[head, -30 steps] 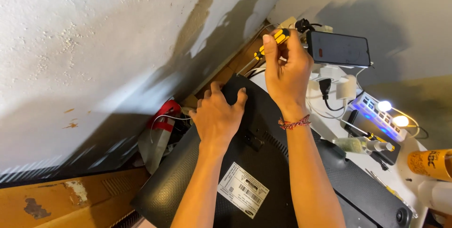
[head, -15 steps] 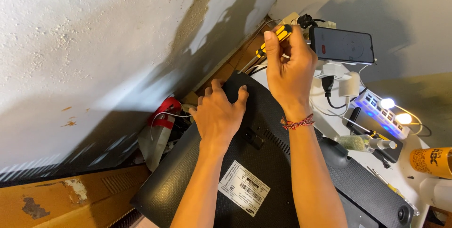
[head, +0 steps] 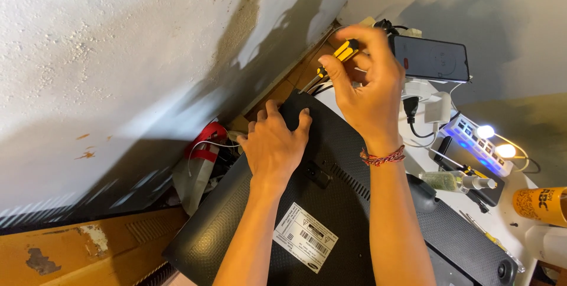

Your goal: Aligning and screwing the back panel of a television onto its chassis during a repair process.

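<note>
Matte black monitor back (head: 354,203) under flat, open left hand (head: 274,144); right hand (head: 366,85) grip closed on striped screwdriver (head: 336,58).

My right hand (head: 367,88) hides most of yellow-and-black screwdriver handle (head: 338,57); tip lost behind black plastic monitor back (head: 331,203), itself cut by near edge. Orange printed cup (head: 538,204) clipped at right edge.

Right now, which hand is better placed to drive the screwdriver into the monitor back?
Right. The right hand already grips the yellow-black screwdriver, tip angled toward the monitor back at its top edge. The left hand lies flat on the panel, likely bracing it.
</note>
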